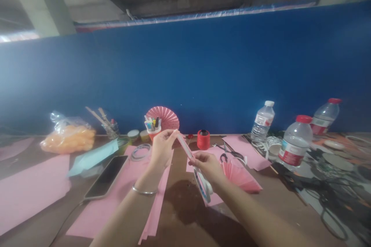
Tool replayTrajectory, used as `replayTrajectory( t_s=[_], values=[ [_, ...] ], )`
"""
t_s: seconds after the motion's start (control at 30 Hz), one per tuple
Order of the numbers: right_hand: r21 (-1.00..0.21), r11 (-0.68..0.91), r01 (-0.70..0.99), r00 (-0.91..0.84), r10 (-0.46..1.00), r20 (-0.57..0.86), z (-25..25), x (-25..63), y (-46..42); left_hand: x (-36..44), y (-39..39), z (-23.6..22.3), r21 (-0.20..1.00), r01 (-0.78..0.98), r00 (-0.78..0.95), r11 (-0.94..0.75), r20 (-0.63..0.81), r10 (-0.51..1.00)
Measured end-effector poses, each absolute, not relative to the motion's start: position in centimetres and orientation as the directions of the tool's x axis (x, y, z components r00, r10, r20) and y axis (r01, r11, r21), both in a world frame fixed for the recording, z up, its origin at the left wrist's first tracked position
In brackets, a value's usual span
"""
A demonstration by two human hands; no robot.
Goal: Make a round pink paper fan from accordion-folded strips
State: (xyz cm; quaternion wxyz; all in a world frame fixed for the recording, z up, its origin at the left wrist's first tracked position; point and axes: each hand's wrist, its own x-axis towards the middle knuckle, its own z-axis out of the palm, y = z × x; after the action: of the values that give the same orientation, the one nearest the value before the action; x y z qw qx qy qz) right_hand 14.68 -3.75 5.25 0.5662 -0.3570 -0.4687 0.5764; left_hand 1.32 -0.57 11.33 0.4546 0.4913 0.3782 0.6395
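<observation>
Between my two hands a narrow folded pink paper strip (184, 144) slants down to the right, with a whitish band along it. My left hand (164, 146) pinches its upper end. The lower end sits between the thumb and fingers of my right hand (207, 165). A white roll of tape (203, 186) hangs just under the right hand, seemingly held by it; its exact grip is hidden. Beside that hand lie a pleated pink paper fan (240, 177) and black scissors (230, 151) on pink paper.
A phone (106, 177) and a tape ring (140, 152) rest on pink sheets (92, 220) at left. Behind stand a pen cup (154, 133), a round pink fan (164, 115) and a red thread spool (203, 139). Bottles (296, 142) and cables crowd the right; a blue partition rises behind.
</observation>
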Motion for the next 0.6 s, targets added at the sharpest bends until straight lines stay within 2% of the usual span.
replayTrajectory(
  t_s=[0.13,0.27,0.33,0.4,0.5,0.6],
  values=[
    [-0.921,0.121,-0.371,-0.101,0.98,0.17,5.0,14.8,-3.9,1.3,-0.5,11.3,0.927,-0.215,-0.068,-0.307,0.3,0.952],
    [-0.922,0.109,-0.372,-0.023,0.992,0.127,4.4,15.0,-3.5,1.8,-0.7,10.6,0.956,-0.161,0.182,-0.244,0.272,0.945],
    [-0.924,0.11,-0.366,0.006,0.993,0.116,4.2,15.1,-3.2,2.0,-0.8,10.0,0.974,-0.018,0.323,-0.227,0.22,0.92],
    [-0.927,0.102,-0.361,0.012,0.994,0.105,4.1,15.2,-3.0,2.1,-0.7,9.5,0.951,0.166,0.38,-0.26,0.181,0.907],
    [-0.931,0.077,-0.356,0.011,0.997,0.078,3.9,15.1,-2.9,2.3,-0.8,9.3,0.863,0.373,0.343,-0.341,0.214,0.915],
    [-0.921,0.017,-0.388,-0.003,1.0,0.019,3.8,14.7,-3.1,2.3,-0.9,9.6,0.758,0.506,0.266,-0.413,0.318,0.91]
  ],
)
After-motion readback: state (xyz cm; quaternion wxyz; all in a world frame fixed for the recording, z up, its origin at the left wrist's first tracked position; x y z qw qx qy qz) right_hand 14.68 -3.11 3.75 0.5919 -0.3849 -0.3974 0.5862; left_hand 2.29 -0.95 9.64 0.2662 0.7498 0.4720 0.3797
